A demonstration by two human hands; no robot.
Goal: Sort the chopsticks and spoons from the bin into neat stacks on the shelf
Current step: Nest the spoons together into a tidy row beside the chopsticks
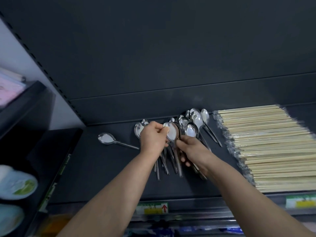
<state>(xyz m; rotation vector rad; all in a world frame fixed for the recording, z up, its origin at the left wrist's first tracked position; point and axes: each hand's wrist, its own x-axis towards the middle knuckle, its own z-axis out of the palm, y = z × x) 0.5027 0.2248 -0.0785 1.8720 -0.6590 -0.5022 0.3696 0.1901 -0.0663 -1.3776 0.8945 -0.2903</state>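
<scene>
Spoons (193, 127) lie in a loose fan on the dark shelf (102, 168), and the chopsticks (265, 142) are stacked just at their right. The left hand (153, 136) pinches the bowl of the top spoon (171, 133). The right hand (191, 149) is curled around the handles of the spoons under it. The step seems to be nesting spoons together. Next, the stray spoon (106, 138) at the left probably must join the stack.
</scene>
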